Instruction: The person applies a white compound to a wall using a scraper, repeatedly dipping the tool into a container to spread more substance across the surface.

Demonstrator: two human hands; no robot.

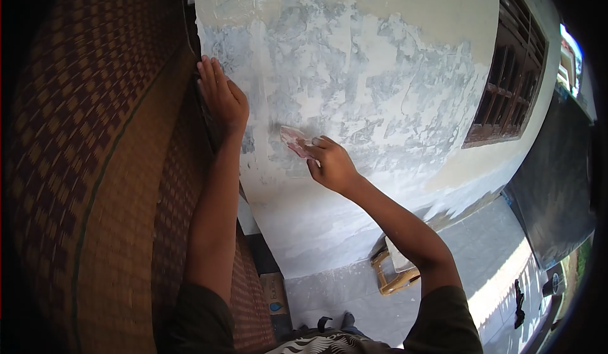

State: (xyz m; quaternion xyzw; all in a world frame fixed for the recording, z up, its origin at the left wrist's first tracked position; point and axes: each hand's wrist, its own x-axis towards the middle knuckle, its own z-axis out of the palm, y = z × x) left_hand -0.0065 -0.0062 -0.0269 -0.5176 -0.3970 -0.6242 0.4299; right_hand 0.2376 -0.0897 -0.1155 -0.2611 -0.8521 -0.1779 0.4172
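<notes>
My right hand (334, 165) grips a flat, pinkish putty scraper (294, 141) smeared with white, its far end against the wall (380, 94). Patchy white and grey filler covers the middle of that wall, with cream paint around its upper and right parts. At the wall's left edge, my left hand (224, 97) is stretched out with its fingers extended, resting along the corner. Nothing shows in it.
A woven mat panel (120, 100) stands close on the left. A brown window (510, 69) is set in the wall at right. A wooden stool (392, 271) stands on the grey floor (335, 297) below. A dark sheet (551, 176) hangs at far right.
</notes>
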